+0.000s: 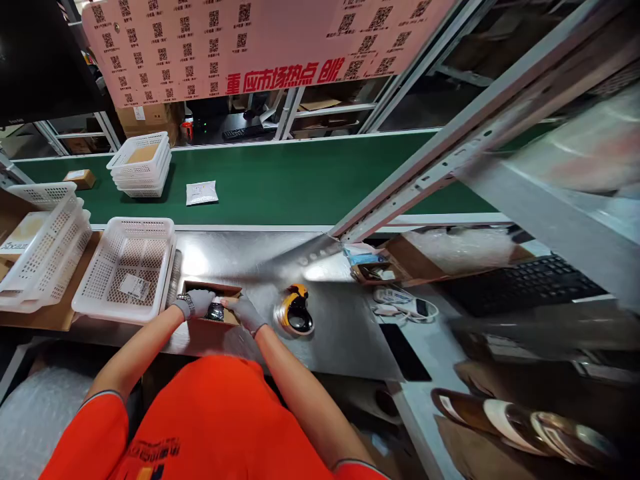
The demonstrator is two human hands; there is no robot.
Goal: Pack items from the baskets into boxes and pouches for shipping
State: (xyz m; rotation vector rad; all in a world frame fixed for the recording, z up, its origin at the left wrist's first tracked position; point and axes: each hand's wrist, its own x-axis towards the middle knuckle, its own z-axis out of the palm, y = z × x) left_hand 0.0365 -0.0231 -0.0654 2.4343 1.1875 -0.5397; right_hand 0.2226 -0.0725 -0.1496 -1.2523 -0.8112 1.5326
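Carefully, my left hand (199,302) and right hand (245,311) grip a dark item (216,311) inside the open carton (213,308) near the worktop's (330,327) front edge; I judge it could snag a flap.

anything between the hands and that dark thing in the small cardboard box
Nothing visible. The left hand and right hand already meet at the dark item inside the open cardboard box; the tape dispenser sits off to the right.

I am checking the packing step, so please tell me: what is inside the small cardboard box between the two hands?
Inside the small cardboard box lies a dark, shiny item. The gloved left hand and right hand cover its ends, so its full shape and the box bottom cannot be seen.
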